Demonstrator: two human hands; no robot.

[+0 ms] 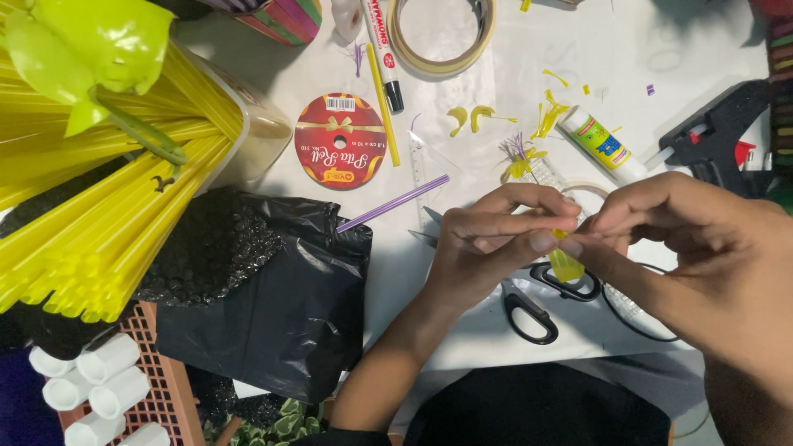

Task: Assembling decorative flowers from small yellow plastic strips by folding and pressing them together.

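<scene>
My left hand [487, 244] and my right hand [686, 239] meet over the white table, fingertips pinched together on a small yellow straw piece [567, 264]. The piece hangs below the fingertips, just above the black-handled scissors [537, 301] lying on the table. A purple straw [395, 202] lies left of my left hand. Bits of cut yellow straw [549, 116] and a small yellow-purple flower shape [519, 157] lie beyond my hands.
A bundle of long yellow straws [99, 215] fills the left. A black plastic bag [273, 289], red ribbon roll [340, 140], marker [382, 49], tape ring [442, 37], glue stick [603, 144], black glue gun [719, 136], clear ruler [420, 173] and white tubes [95, 384] surround the work area.
</scene>
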